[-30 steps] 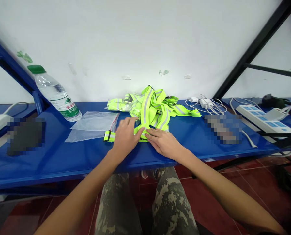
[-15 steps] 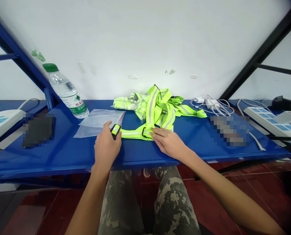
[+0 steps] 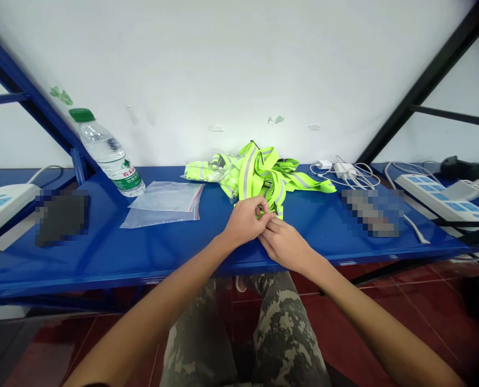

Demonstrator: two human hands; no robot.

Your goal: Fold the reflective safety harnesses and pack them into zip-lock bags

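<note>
Lime straps [image 3: 246, 173], fingers [image 3: 258, 202] together, seemingly pinching

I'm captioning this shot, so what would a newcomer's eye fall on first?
Probably the neon-yellow straps, heaped midway along the blue table, with the left hand and right hand meeting at their near edge. Next comes the green-capped bottle standing farther left, beside the clear zip bags.
</note>
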